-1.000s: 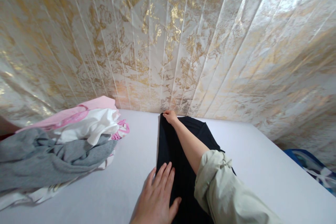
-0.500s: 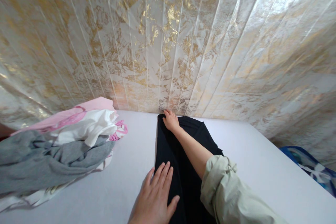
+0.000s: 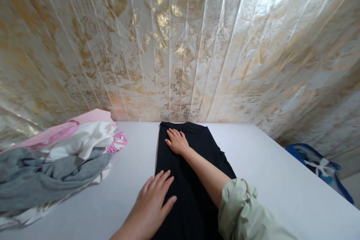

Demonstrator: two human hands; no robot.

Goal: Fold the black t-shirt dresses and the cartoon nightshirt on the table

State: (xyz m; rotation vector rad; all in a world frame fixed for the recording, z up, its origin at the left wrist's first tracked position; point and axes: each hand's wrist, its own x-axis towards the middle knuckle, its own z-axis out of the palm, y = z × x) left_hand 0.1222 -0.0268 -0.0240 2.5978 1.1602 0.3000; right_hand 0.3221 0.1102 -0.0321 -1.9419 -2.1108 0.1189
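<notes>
A black garment (image 3: 180,180) lies spread lengthwise on the white tabletop (image 3: 135,157), its far end close to the wall; its exact kind I cannot tell. My right hand (image 3: 177,141) rests palm down on the upper part of the cloth, fingers stretched out. Nearer to me, my left hand (image 3: 153,202) lies flat over the garment's left edge, its fingers spread and the thumb on the black fabric. Neither hand grips anything. The garment's near end runs out of the picture at the bottom.
To the left is a heap of clothes: a grey piece (image 3: 56,180), a white one (image 3: 84,138) and a pink one (image 3: 92,116). Gold-patterned sheeting (image 3: 174,63) covers the wall behind. Beyond the table's right edge sits a blue-trimmed clear bag (image 3: 323,168).
My right hand has come back from the garment's far edge onto its upper part. My left hand has shifted slightly left. The whole view has swung a little to the right.
</notes>
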